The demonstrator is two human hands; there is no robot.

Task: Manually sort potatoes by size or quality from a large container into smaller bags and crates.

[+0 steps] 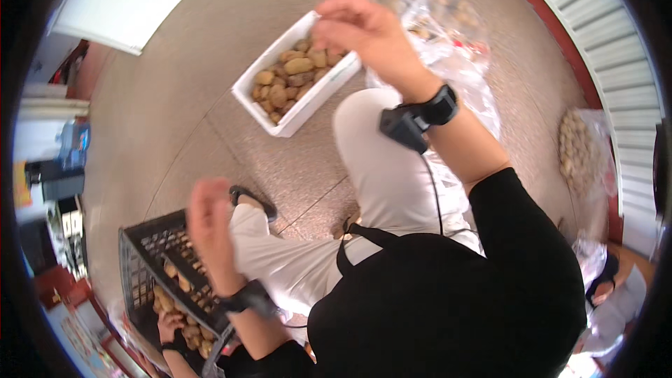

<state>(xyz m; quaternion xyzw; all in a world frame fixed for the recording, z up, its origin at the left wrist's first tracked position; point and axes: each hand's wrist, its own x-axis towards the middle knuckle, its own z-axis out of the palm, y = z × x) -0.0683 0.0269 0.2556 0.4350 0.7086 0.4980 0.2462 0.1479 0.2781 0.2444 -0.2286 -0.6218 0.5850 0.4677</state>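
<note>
My right hand [362,34] is over the far right end of a white foam box [320,95], its fingers curled and apart from the thumb, and no object shows in it. Potatoes [299,66] of several sizes lie in that box on the floor. My left hand [210,226], blurred by motion, is raised above the near side of a black plastic crate [152,241]. Whether it holds anything cannot be made out. More potatoes [194,333] lie inside the crate, partly hidden by its slatted side. Both my wrists carry black straps with devices.
Another person's hand [169,324] reaches among the crate's potatoes. Clear plastic bags [446,26] lie beyond my right knee, some with contents. A bag of potatoes [575,147] rests by the ribbed wall at right. Behind me at lower right, another person [611,304] is partly visible.
</note>
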